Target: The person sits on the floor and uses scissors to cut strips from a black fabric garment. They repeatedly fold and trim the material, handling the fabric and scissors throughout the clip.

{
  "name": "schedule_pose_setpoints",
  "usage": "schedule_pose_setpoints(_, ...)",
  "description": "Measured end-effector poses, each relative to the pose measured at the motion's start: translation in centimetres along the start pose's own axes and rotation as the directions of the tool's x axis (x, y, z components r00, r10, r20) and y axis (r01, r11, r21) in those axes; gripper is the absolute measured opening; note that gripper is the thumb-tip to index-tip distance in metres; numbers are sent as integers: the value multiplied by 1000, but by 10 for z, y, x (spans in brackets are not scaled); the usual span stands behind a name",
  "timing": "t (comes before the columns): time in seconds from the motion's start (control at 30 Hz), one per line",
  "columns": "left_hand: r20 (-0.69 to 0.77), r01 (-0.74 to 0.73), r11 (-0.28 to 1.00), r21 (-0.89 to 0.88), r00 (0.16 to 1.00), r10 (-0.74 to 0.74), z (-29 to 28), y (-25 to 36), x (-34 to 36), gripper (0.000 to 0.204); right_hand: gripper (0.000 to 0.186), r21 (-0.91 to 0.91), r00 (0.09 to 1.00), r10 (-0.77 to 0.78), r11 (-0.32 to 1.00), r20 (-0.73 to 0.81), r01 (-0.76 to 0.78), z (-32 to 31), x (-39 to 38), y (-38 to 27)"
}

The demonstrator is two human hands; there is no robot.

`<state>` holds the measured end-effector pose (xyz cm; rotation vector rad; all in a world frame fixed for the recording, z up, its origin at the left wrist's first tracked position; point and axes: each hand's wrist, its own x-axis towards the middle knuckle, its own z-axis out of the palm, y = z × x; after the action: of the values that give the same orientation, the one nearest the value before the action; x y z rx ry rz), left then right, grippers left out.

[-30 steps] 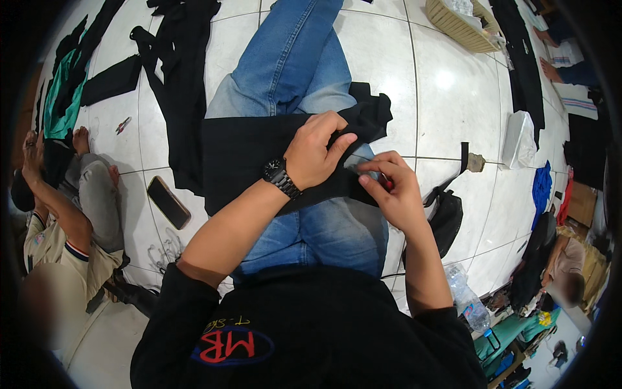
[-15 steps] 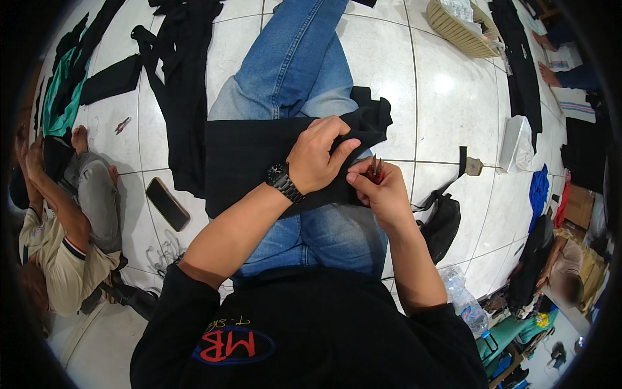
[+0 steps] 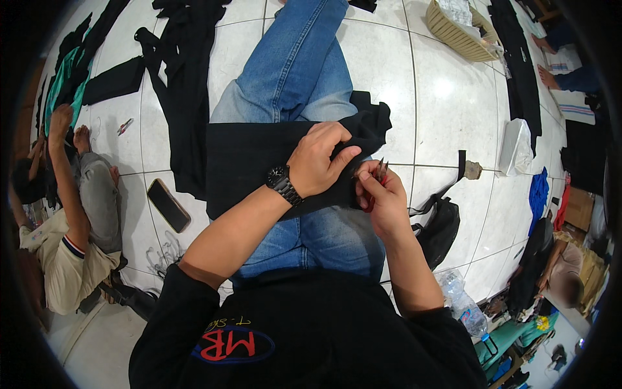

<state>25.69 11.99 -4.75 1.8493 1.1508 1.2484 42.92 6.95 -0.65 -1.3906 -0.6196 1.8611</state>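
Observation:
Black cloth lies folded across my jeans-clad thighs, its right end bunched up. My left hand, a dark watch on its wrist, rests on the cloth and pinches a gathered part between thumb and fingers. Just right of the cloth's edge, my right hand is closed around small thread snips. Their pointed metal blades stick up past my fingers, and a bit of red handle shows below. The thumb and forefinger are pressed together; whether they also hold a thread is too small to tell.
A phone and more black cloth lie on the tiles at left, near a seated person. At right are a black bag, a plastic bottle and a white package. A woven basket stands farther off.
My right hand has drawn slightly right, away from the cloth, with the snips. My left hand stays on the cloth. The person at left has raised an arm forward.

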Motion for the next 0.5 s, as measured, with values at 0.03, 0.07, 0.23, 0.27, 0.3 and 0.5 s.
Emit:
schedule_pose_setpoints(0.03,66,35,999,2,997,-35,-2,0,-1,24,11,66,1000,-8,998,-20,9,1,-1,1)
schedule_pose_setpoints(0.07,132,70,997,6,989,-71,-5,1,-2,28,12,132,999,-14,991,-40,19,3,-3,2)
schedule_pose_setpoints(0.23,309,69,996,55,948,-83,-29,31,2,72,11,480,996,-60,874,-59,81,-8,-12,-23)
schedule_pose_setpoints(0.27,362,-24,983,180,931,-44,-35,37,-1,80,11,522,995,-90,851,45,53,-19,-13,-27)
schedule_pose_setpoints(0.3,421,-127,948,292,907,-8,-39,44,-4,89,10,560,982,-127,828,141,27,-29,-15,-31)
schedule_pose_setpoints(0.5,525,-214,807,550,840,-136,-33,38,-32,79,6,-481,843,-517,782,-148,395,-66,-4,-56)
